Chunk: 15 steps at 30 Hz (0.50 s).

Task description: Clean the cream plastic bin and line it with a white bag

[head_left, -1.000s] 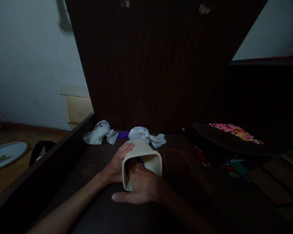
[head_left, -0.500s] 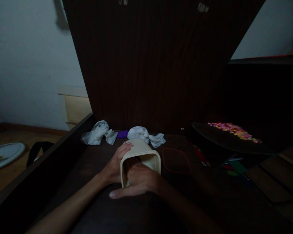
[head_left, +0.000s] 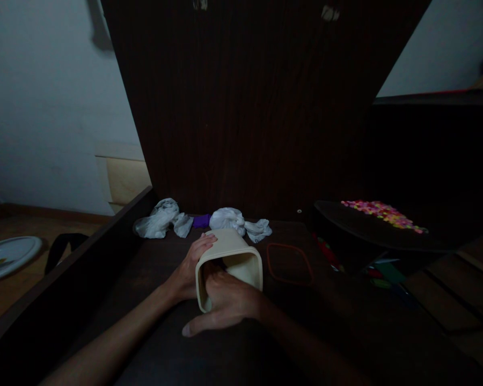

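A cream rounded-square container (head_left: 227, 245) lies tipped on its side with its mouth facing me. My left hand (head_left: 193, 268) is closed around its left side, fingers over the top. My right hand (head_left: 229, 297) reaches into the mouth, its thumb stretched out below the rim. The fingers inside are mostly hidden in shadow, and I see nothing held there. Just right of the container, a reddish-brown rounded-rectangle rim (head_left: 268, 262) lies on the dark wooden surface (head_left: 165, 343).
Crumpled white plastic bags (head_left: 227, 220) and a small purple item (head_left: 202, 221) lie along the tall dark board (head_left: 245, 107). To the right, colourful small pieces (head_left: 382, 214) rest on a dark ledge. A raised dark edge (head_left: 84, 262) borders the left.
The container and both hands have shifted very slightly left in view. My right hand's thumb is a little lower, with the hand still inside the container.
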Tool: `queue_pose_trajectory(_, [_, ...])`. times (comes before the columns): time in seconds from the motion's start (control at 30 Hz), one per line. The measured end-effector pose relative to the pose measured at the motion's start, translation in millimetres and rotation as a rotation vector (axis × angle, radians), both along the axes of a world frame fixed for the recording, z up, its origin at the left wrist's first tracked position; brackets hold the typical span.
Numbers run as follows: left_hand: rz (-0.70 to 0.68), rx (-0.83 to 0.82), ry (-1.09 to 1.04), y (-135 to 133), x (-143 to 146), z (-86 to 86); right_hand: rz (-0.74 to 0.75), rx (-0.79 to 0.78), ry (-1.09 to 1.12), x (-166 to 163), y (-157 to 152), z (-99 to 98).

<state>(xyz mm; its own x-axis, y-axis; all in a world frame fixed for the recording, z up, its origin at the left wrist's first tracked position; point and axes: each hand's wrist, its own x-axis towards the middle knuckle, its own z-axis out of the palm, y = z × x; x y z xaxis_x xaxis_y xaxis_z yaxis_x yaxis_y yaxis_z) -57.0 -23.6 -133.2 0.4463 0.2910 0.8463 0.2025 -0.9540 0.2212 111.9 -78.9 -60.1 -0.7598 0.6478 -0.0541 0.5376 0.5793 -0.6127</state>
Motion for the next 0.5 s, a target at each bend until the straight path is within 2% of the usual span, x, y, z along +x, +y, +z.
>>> queue_pose_trajectory(0.33, [0.043, -0.041, -0.011, 2, -1, 1.6, -0.07, 0.005, -0.083, 5, -45, 10.3])
queue_pose_trajectory(0.5, [0.016, -0.07, -0.012, 5, -5, 2.0, -0.126, 0.118, -0.113, 5, -65, 8.7])
